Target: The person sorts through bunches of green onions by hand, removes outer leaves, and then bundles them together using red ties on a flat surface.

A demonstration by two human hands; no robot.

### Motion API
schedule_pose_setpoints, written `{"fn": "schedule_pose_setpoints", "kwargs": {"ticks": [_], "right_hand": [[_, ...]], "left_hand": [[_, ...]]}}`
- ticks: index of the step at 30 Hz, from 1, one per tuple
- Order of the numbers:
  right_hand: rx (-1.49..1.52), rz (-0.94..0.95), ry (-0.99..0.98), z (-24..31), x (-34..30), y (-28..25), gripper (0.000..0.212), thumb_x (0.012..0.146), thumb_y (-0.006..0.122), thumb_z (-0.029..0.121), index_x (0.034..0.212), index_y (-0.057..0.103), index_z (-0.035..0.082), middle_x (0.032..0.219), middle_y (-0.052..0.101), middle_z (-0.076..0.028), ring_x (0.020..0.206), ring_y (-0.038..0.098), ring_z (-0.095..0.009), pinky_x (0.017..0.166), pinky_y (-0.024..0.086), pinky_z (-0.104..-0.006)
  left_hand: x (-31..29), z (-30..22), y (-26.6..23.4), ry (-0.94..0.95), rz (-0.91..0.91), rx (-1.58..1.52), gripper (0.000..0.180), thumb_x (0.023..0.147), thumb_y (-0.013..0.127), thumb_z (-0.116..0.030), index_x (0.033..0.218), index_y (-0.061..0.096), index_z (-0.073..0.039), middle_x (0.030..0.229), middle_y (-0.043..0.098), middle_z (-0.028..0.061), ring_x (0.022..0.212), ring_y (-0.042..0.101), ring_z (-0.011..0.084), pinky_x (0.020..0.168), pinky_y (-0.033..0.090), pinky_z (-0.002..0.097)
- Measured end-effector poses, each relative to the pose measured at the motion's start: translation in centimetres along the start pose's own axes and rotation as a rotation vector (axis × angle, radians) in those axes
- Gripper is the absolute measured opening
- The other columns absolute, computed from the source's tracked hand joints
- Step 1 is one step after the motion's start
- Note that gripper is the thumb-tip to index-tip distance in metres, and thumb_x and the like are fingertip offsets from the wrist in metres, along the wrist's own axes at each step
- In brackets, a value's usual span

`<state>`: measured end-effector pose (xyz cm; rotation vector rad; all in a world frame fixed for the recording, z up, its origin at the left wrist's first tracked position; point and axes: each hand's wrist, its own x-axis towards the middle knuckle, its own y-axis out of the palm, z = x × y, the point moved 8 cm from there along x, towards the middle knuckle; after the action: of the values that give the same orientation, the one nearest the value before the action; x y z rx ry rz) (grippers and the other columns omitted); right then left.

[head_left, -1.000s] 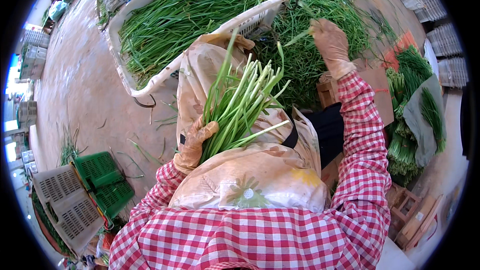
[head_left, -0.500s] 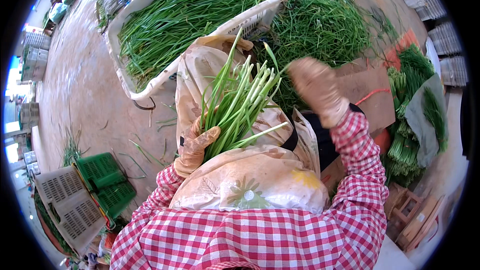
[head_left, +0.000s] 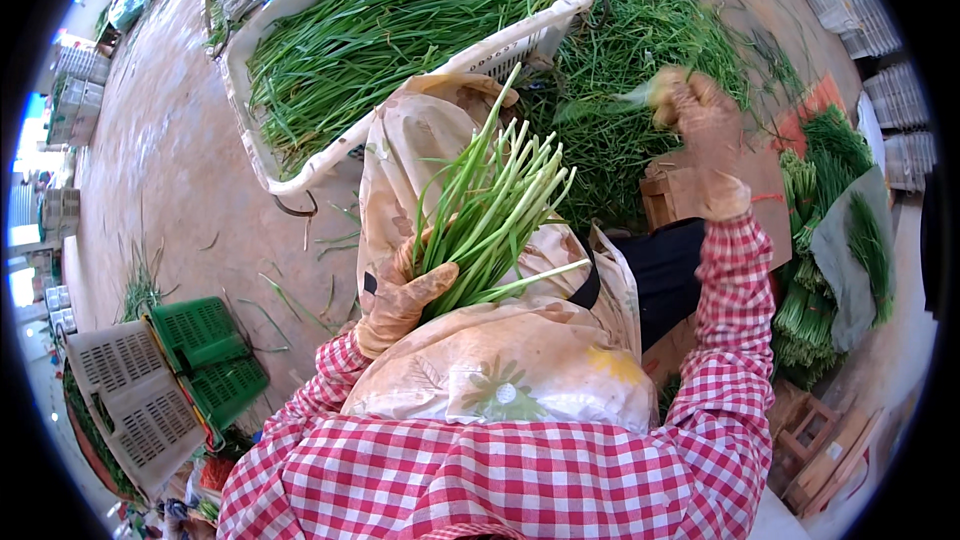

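Note:
A bunch of green chives (head_left: 490, 225) with pale stem ends lies across my lap, stems pointing up and to the right. My gloved left hand (head_left: 408, 302) wraps round its lower left part, thumb on top. One stalk sticks out to the right of the bunch. Away from it, my gloved right hand (head_left: 703, 130) is raised over the near right side of a heap of loose green leaves (head_left: 640, 55). Its fingers are curled in and somewhat blurred. A pale, smeared streak shows at the fingertips; what it is I cannot make out.
Ahead on the left stands a white plastic crate (head_left: 345, 135) full of long green leaves. Tied bundles of chives (head_left: 805, 315) lie at the right, partly under a grey cloth (head_left: 845, 250). Green and pale crates (head_left: 205, 350) sit at the lower left. A stained apron (head_left: 540, 365) covers my lap.
My right hand has moved away from the stem ends, to the right and over the heap's near edge. My left hand still holds the chives, with little shift.

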<state>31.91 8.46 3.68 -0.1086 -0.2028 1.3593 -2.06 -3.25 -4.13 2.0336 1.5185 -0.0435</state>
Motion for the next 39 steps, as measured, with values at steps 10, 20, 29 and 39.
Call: {"fn": "schedule_pose_setpoints", "kwargs": {"ticks": [10, 20, 29, 39], "right_hand": [[-0.827, 0.670, -0.414, 4.7, -7.0, 15.2, 0.039, 0.079, 0.066, 0.042, 0.095, 0.068, 0.007, 0.087, 0.066, -0.009, 0.096, 0.059, -0.026, 0.101, 0.029, -0.0522], [-0.968, 0.489, -0.379, -0.7, -4.9, 13.6, 0.011, 0.084, 0.053, 0.012, 0.085, 0.060, 0.004, 0.064, 0.061, -0.014, 0.061, 0.062, -0.033, 0.059, 0.051, -0.0417], [-1.153, 0.215, 0.139, -8.7, 2.8, 1.5, 0.043, 0.093, 0.051, 0.037, 0.113, 0.054, -0.001, 0.102, 0.063, -0.021, 0.090, 0.063, -0.031, 0.080, 0.051, -0.0379], [0.047, 0.999, 0.292, -5.0, -3.8, 15.4, 0.040, 0.089, 0.061, 0.042, 0.090, 0.070, 0.003, 0.073, 0.064, 0.002, 0.064, 0.053, -0.004, 0.059, 0.043, -0.0210]], "left_hand": [[-0.4, -0.9, 3.2, -0.037, 0.134, 0.094, 0.055, 0.088, 0.064, -0.005, 0.137, 0.040, 0.000, 0.127, 0.054, 0.0087, 0.115, 0.051, 0.0154, 0.099, 0.041, 0.0295], [0.1, -1.6, 3.5, -0.001, 0.141, 0.074, 0.077, 0.081, 0.070, -0.002, 0.145, 0.028, -0.007, 0.136, 0.047, 0.0112, 0.123, 0.047, 0.0194, 0.105, 0.035, 0.0312], [0.1, -0.5, 2.6, -0.053, 0.151, -0.046, 0.085, 0.078, 0.074, -0.006, 0.146, 0.024, -0.007, 0.141, 0.041, 0.0120, 0.127, 0.043, 0.0208, 0.109, 0.030, 0.0336], [0.2, 0.3, 3.3, -0.146, 0.182, 0.048, 0.079, 0.079, 0.072, -0.002, 0.145, 0.027, -0.005, 0.138, 0.044, 0.0118, 0.125, 0.045, 0.0203, 0.105, 0.036, 0.0321]]}}
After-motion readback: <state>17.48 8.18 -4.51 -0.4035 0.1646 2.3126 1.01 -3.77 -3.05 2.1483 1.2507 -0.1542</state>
